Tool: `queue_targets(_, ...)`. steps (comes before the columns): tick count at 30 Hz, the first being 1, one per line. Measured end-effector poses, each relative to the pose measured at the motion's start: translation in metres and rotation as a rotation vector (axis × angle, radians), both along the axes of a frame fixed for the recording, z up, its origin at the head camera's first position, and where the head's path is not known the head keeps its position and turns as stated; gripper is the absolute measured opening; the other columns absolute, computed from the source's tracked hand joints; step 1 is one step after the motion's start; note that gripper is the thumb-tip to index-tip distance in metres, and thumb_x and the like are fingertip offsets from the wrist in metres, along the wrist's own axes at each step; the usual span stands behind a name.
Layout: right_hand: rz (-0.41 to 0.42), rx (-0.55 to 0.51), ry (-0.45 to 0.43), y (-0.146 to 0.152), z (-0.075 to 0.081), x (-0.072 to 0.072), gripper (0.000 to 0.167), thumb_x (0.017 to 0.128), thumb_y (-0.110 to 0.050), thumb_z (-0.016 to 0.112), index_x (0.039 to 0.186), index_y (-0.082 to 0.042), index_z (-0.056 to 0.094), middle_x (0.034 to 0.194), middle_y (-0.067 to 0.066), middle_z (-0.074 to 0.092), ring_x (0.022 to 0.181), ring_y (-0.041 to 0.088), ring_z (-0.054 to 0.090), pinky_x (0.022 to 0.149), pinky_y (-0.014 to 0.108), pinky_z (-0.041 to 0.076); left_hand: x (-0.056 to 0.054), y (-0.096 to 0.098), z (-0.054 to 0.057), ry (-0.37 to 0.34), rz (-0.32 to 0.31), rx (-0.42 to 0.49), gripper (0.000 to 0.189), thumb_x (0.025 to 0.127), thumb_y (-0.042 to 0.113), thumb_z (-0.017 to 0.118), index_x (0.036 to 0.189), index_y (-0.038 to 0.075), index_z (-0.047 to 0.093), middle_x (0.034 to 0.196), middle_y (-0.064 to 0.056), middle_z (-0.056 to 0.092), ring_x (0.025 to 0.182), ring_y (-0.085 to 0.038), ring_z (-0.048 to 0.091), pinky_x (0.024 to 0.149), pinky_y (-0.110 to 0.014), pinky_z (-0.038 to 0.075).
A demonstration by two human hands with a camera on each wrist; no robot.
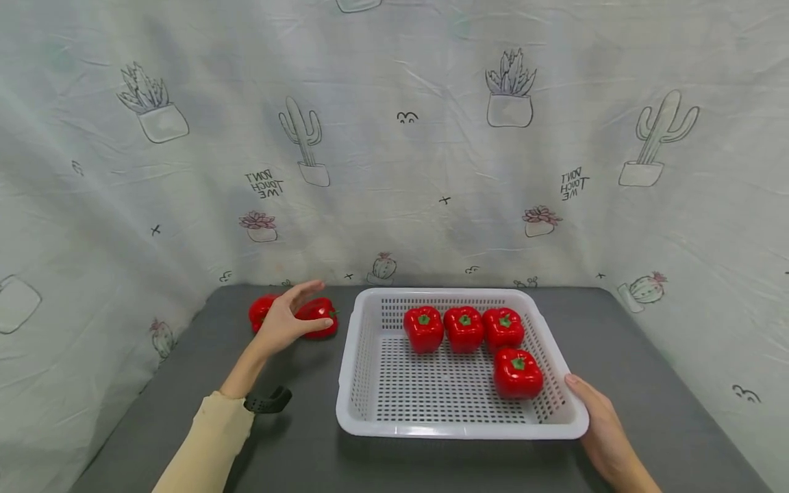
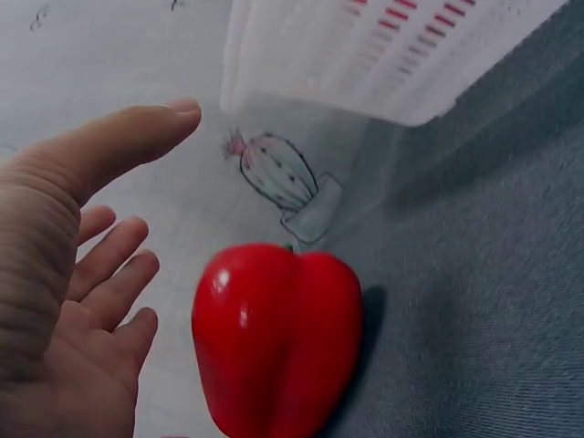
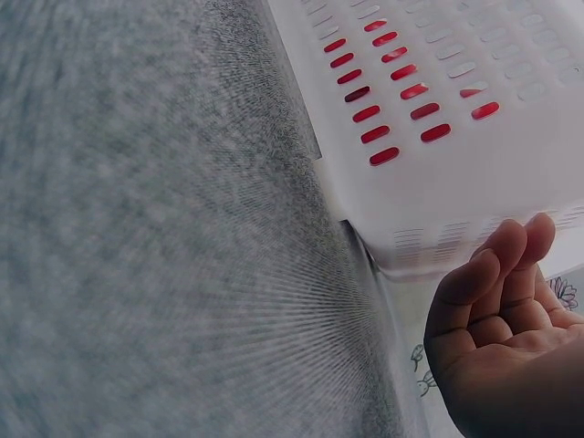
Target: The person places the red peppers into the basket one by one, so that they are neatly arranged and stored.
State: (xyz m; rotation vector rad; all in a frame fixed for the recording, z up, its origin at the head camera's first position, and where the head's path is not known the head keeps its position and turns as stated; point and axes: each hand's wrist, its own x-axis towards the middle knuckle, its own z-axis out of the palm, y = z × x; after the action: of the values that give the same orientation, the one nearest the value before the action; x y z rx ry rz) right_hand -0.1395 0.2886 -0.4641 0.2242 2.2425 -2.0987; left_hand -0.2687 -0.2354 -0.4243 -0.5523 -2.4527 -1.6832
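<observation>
Near the back left of the grey tabletop, my left hand (image 1: 287,324) is held with thumb and fingers spread about a red bell pepper (image 1: 322,317). In the left wrist view a gap shows between this pepper (image 2: 278,338) and the fingers. Another red bell pepper (image 1: 260,311) is partly hidden behind that hand. My right hand (image 1: 600,424) is at the right front corner of a white plastic basket (image 1: 425,430). The right wrist view shows its slightly bent fingertips (image 3: 540,233) against the basket's outer wall. Inside the basket are several red bell peppers (image 1: 464,330).
The basket's perforated floor (image 1: 419,394) shows at its left and front. Behind the grey tabletop (image 1: 308,438) hangs a pale curtain (image 1: 394,157) printed with cactus drawings, which also runs along both sides. A dark band (image 1: 268,400) circles the left wrist.
</observation>
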Motion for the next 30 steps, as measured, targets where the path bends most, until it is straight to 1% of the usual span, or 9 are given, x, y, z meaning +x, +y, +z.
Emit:
queue_targets(3, -0.005, -0.012, 0.014, 0.0, 0.0, 0.0, 0.06, 0.106, -0.042, 0.038, 0.144, 0.005, 0.038, 0.11, -0.009, 0.061, 0.097, 0.012, 0.062, 0.078, 0.03, 0.052, 0.0, 0.0, 0.004, -0.019, -0.001, 0.011, 0.075, 0.083, 0.008, 0.08, 0.146, 0.002, 0.041, 0.145, -0.014, 0.047, 0.136, -0.033, 0.039, 0.105, -0.058, 0.034)
queue_targets(6, -0.006, -0.015, 0.016, -0.001, -0.001, 0.0, 0.06, 0.106, -0.042, 0.038, 0.144, 0.005, 0.038, 0.11, -0.007, 0.062, 0.097, 0.014, 0.062, 0.078, 0.033, 0.053, 0.005, 0.002, 0.012, -0.019, 0.006, 0.021, 0.074, 0.082, 0.006, 0.08, 0.145, -0.002, 0.041, 0.143, -0.017, 0.048, 0.136, -0.036, 0.038, 0.105, -0.058, 0.033)
queue_targets(13, -0.009, 0.008, -0.005, -0.001, 0.0, 0.0, 0.065, 0.106, -0.044, 0.037, 0.148, 0.005, 0.033, 0.116, -0.001, 0.06, 0.097, 0.014, 0.062, 0.078, 0.035, 0.053, 0.013, 0.001, 0.023, 0.009, 0.074, 0.009, 0.071, 0.082, 0.009, 0.081, 0.144, 0.002, 0.045, 0.141, -0.015, 0.051, 0.138, -0.029, 0.037, 0.111, -0.048, 0.029)
queue_targets(15, -0.008, 0.006, -0.004, -0.001, 0.0, 0.0, 0.064, 0.106, -0.044, 0.037, 0.148, 0.004, 0.033, 0.116, -0.002, 0.061, 0.097, 0.014, 0.062, 0.078, 0.035, 0.053, 0.01, -0.003, 0.019, 0.026, 0.083, 0.016, 0.072, 0.082, 0.008, 0.081, 0.144, 0.002, 0.045, 0.141, -0.017, 0.05, 0.138, -0.029, 0.036, 0.111, -0.049, 0.028)
queue_targets(18, -0.003, 0.002, 0.005, 0.0, 0.0, 0.0, 0.064, 0.106, -0.044, 0.037, 0.147, 0.005, 0.033, 0.114, -0.004, 0.061, 0.098, 0.014, 0.063, 0.078, 0.034, 0.053, 0.0, -0.01, 0.006, 0.046, 0.082, 0.031, 0.074, 0.081, 0.01, 0.082, 0.146, 0.006, 0.045, 0.143, -0.015, 0.05, 0.138, -0.026, 0.037, 0.112, -0.048, 0.027)
queue_targets(22, -0.006, 0.019, -0.001, -0.001, -0.001, -0.001, 0.065, 0.106, -0.044, 0.036, 0.148, 0.005, 0.032, 0.121, 0.005, 0.058, 0.098, 0.014, 0.062, 0.079, 0.034, 0.052, -0.006, -0.017, -0.007, 0.026, 0.103, 0.009, 0.072, 0.083, 0.018, 0.082, 0.146, 0.013, 0.047, 0.143, -0.008, 0.05, 0.138, -0.02, 0.037, 0.112, -0.048, 0.027)
queue_targets(25, -0.009, 0.023, -0.007, -0.002, -0.001, -0.001, 0.066, 0.106, -0.044, 0.035, 0.148, 0.006, 0.031, 0.127, 0.013, 0.055, 0.099, 0.014, 0.061, 0.079, 0.035, 0.052, -0.005, -0.02, -0.013, 0.012, 0.13, -0.032, 0.071, 0.083, 0.025, 0.082, 0.145, 0.013, 0.048, 0.143, -0.008, 0.05, 0.138, -0.021, 0.037, 0.109, -0.053, 0.03)
queue_targets(27, -0.007, 0.022, -0.008, -0.003, -0.001, -0.001, 0.066, 0.106, -0.044, 0.035, 0.148, 0.006, 0.031, 0.127, 0.012, 0.055, 0.099, 0.014, 0.061, 0.079, 0.034, 0.052, -0.005, -0.021, -0.016, 0.007, 0.149, -0.077, 0.072, 0.082, 0.031, 0.082, 0.143, 0.013, 0.05, 0.144, -0.008, 0.05, 0.136, -0.025, 0.039, 0.106, -0.056, 0.034)
queue_targets(30, -0.014, 0.009, -0.004, -0.003, -0.001, -0.001, 0.066, 0.106, -0.044, 0.035, 0.148, 0.006, 0.031, 0.125, 0.009, 0.057, 0.099, 0.013, 0.061, 0.079, 0.034, 0.052, -0.006, -0.021, -0.019, 0.001, 0.15, -0.148, 0.074, 0.081, 0.038, 0.082, 0.143, 0.013, 0.05, 0.144, -0.007, 0.048, 0.133, -0.027, 0.04, 0.102, -0.057, 0.038)
